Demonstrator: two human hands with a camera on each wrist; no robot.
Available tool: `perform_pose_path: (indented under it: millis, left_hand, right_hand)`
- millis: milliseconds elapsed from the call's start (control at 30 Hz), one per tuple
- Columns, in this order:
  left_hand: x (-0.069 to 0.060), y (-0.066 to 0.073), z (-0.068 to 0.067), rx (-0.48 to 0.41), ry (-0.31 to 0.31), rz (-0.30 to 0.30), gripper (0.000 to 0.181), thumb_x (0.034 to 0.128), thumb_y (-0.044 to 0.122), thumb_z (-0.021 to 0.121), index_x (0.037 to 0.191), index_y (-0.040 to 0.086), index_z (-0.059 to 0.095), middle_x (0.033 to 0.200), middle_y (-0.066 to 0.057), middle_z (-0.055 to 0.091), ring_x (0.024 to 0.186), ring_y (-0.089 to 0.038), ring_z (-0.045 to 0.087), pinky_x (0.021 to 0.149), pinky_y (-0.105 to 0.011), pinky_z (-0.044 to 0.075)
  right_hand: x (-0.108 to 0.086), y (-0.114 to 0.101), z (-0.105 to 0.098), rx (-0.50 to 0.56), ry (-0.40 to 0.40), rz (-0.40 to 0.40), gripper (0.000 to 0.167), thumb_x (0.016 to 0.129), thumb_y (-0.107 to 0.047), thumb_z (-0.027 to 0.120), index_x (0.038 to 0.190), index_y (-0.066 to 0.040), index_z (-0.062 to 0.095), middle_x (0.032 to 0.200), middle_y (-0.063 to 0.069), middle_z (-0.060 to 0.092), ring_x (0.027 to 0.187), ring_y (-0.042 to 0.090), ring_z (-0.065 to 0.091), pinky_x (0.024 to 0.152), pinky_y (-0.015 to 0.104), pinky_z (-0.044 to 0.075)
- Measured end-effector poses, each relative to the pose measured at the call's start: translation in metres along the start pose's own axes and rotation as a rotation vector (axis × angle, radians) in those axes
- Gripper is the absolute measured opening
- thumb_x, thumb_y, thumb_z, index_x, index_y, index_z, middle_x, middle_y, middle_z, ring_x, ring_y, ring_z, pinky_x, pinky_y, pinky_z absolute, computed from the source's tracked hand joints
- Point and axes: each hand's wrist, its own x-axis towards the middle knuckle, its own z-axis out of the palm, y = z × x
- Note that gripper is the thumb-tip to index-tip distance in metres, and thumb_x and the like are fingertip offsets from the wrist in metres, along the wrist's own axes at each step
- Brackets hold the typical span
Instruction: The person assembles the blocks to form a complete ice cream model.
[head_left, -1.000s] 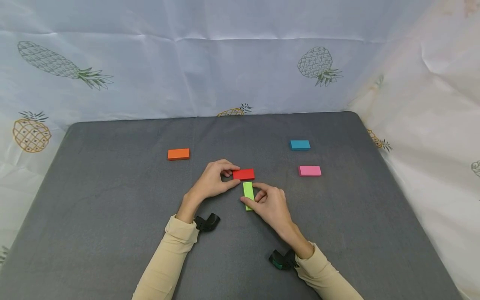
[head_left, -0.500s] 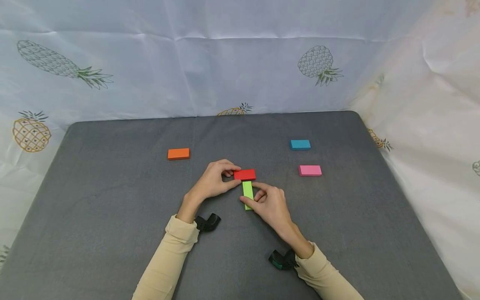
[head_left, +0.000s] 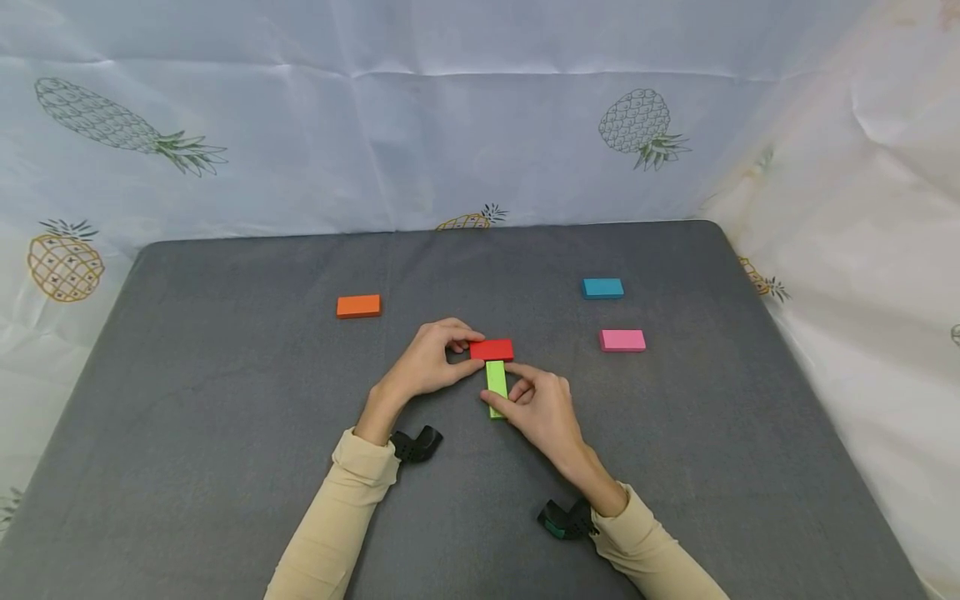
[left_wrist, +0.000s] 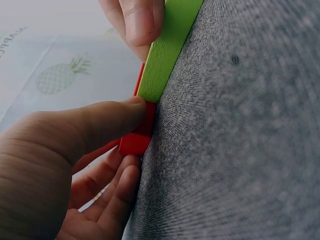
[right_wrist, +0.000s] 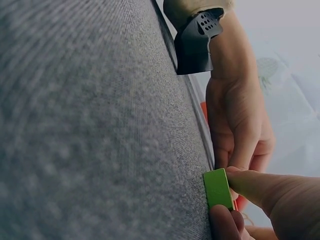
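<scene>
Flat on the grey table lies a red block (head_left: pixel 492 350), its long side running left to right. My left hand (head_left: pixel 429 360) pinches its left end between thumb and fingers. A lime green block (head_left: pixel 497 388) points toward me below the red one, and its far end meets the red block's near side. My right hand (head_left: pixel 543 410) holds the green block, thumb at its near part and a finger by its far right corner. In the left wrist view the green block (left_wrist: pixel 167 50) touches the red block (left_wrist: pixel 137 135).
An orange block (head_left: pixel 358 306) lies at the back left of the grey table (head_left: pixel 225 375). Toward the right are a blue block (head_left: pixel 603 288) and, nearer, a pink block (head_left: pixel 622 340). A white pineapple-print cloth (head_left: pixel 480 142) hangs behind the table.
The red block has shifted slightly right with my left hand, and the green block has moved slightly up against it. The small gap between them has closed.
</scene>
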Motion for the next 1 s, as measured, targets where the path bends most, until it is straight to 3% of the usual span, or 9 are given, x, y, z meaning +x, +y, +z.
perform_pose_path:
  millis: [1000]
  left_hand:
    - [0.0005, -0.0005, 0.0005, -0.01, -0.015, -0.005, 0.033, 0.0888, 0.01, 0.079, 0.12, 0.0, 0.074, 0.113, -0.015, 0.072, 0.094, -0.023, 0.066, 0.088, -0.038, 0.057]
  right_hand:
    - [0.0006, 0.0007, 0.0002, 0.019, -0.009, 0.0, 0.05, 0.08, -0.025, 0.089, 0.12, -0.001, 0.074, 0.061, 0.002, 0.063, 0.042, -0.001, 0.047, 0.041, 0.02, 0.038]
